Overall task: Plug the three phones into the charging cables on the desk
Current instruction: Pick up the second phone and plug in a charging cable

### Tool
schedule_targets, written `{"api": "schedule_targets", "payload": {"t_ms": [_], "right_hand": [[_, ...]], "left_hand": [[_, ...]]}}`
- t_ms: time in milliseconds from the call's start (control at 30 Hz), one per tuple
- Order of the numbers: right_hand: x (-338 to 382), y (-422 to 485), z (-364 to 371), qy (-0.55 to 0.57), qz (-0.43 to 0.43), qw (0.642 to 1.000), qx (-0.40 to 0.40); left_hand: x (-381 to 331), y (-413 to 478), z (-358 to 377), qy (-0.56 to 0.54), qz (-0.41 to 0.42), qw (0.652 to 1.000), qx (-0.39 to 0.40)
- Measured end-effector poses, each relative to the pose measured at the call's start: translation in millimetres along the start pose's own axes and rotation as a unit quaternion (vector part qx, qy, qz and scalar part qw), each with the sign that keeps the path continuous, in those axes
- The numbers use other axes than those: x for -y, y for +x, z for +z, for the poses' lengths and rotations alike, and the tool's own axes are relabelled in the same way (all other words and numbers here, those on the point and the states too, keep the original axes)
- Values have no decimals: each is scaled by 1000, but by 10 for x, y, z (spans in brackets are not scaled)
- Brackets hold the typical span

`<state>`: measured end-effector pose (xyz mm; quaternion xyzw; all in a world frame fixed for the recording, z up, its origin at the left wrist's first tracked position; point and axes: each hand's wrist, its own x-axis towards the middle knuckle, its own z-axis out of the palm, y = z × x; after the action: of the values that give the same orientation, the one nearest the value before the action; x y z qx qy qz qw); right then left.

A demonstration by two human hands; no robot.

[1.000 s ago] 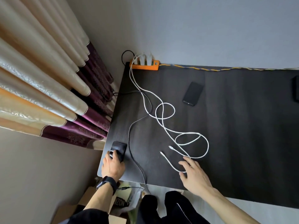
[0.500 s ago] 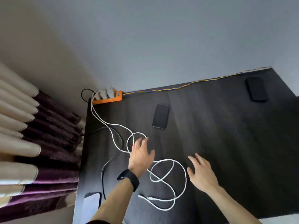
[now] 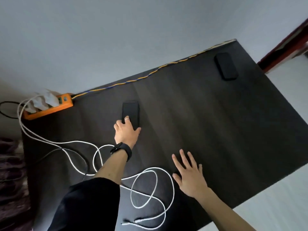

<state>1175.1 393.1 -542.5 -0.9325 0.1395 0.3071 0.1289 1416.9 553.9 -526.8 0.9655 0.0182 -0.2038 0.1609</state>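
A black phone (image 3: 130, 110) lies face up mid-desk, near the back. My left hand (image 3: 125, 133) is on its near end, fingers over the left edge and thumb on the right edge. A second black phone (image 3: 225, 65) lies at the far right corner. White charging cables (image 3: 171, 184) run in loops from the chargers on the orange power strip (image 3: 50, 109). Their plug ends (image 3: 131, 222) lie at the near edge. My right hand (image 3: 190, 177) is spread flat over the desk, right of the loops, holding nothing. The third phone is out of view.
The dark desk (image 3: 216, 130) stands against a grey wall. A yellow and blue braided cord (image 3: 150, 74) runs along its back edge. A thin black cable (image 3: 45, 155) crosses the left side. Purple curtain folds (image 3: 10, 180) hang past the left edge.
My left hand left the phone at the near left corner, crossed over the cables and closed on the middle phone. The view swung right and up. My right hand stayed open.
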Motion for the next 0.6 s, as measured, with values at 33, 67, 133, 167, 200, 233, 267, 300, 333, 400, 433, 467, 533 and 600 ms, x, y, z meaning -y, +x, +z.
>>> {"api": "schedule_targets", "payload": {"t_ms": [33, 67, 133, 167, 200, 233, 267, 300, 333, 400, 433, 467, 533, 600], "right_hand": [[-13, 0, -10, 1, 2, 1000, 3], [-15, -1, -23, 3, 4, 1000, 7], [-11, -1, -69, 10, 6, 1000, 20], [-12, -4, -99, 15, 5, 999, 28], [-20, -8, -124, 18, 4, 999, 37], [-23, -14, -157, 18, 1, 999, 46], [-23, -7, -199, 18, 1, 998, 55], [-17, 2, -248, 20, 3, 998, 64], [2, 15, -297, 19, 6, 997, 70], [84, -3, -389, 10, 23, 998, 66], [139, -65, -416, 8, 28, 999, 43], [188, -160, -410, 9, 24, 1000, 3], [271, -428, -316, 29, -11, 995, -92], [386, -774, -108, 48, -85, 989, -112]], "left_hand": [[-21, 3, -9, -1, 0, 1000, 4], [-24, -3, -45, -1, -3, 1000, 10], [8, -9, -130, -41, -31, 998, 35], [54, -17, -201, -106, -61, 991, 57], [104, -54, -308, -227, -98, 964, 94], [172, -153, -455, -382, -128, 905, 138], [268, -279, -575, -507, -137, 831, 186], [365, -450, -682, -585, -129, 769, 223], [470, -655, -777, -628, -114, 729, 247], [700, -1090, -900, -675, -94, 682, 265], [829, -1331, -943, -700, -95, 656, 266], [975, -1573, -956, -725, -100, 627, 265], [1249, -2052, -949, -767, -99, 569, 280], [1537, -2518, -915, -790, -85, 538, 281]]}}
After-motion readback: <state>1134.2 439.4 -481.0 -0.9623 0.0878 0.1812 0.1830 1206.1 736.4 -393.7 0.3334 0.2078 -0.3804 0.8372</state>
